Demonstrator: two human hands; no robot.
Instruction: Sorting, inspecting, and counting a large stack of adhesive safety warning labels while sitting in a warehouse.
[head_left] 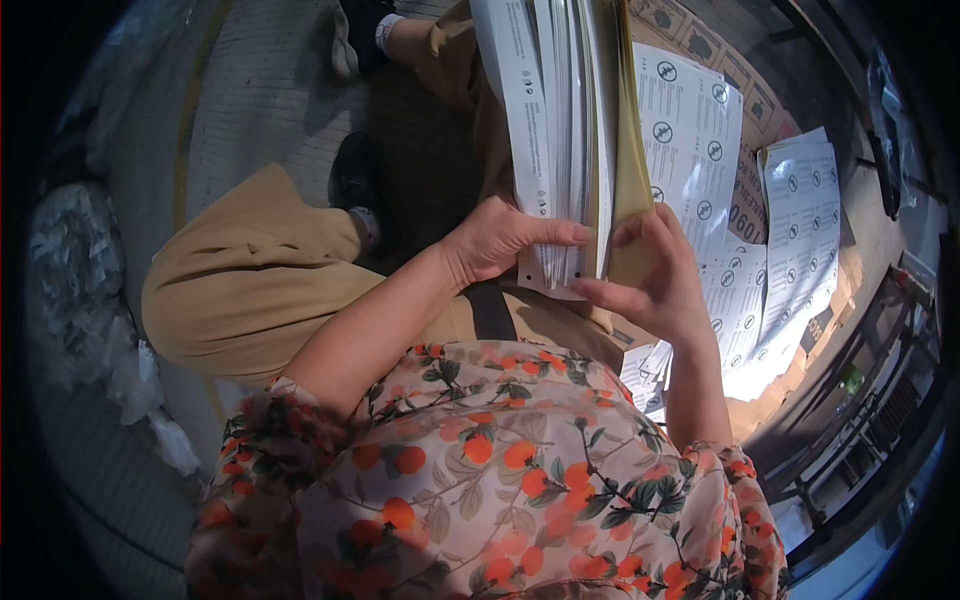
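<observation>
**Seated over a stack of printed sheets, both hands on it**

Far left: crumpled clear plastic wrap [85, 300] lies along the edge of a pale ribbed floor [250, 90], which fills the upper left. A yellow line curves across it.

Your knee in tan trousers [240, 280] juts left; your black shoe [353, 175] rests on the floor just beyond it. A second shoe shows at the top edge.

Centre: your left hand [500, 240] lies flat against the near end of the stack of white sheets [545, 120], fingers extended across the sheet edges, thumb side toward you. The stack stands on edge over your lap, running up out of view, with a yellow sheet [625, 150] on its right face.

Your right hand [655, 280] grips the stack's right side, fingers curled round the yellow sheet, pinching it against the rest.

Right: more printed sheets [790, 260] fan out in overlapping piles on a brown cardboard surface [760, 110]. Beyond them, dark metal rails [860, 380] run along the lower right edge.
</observation>
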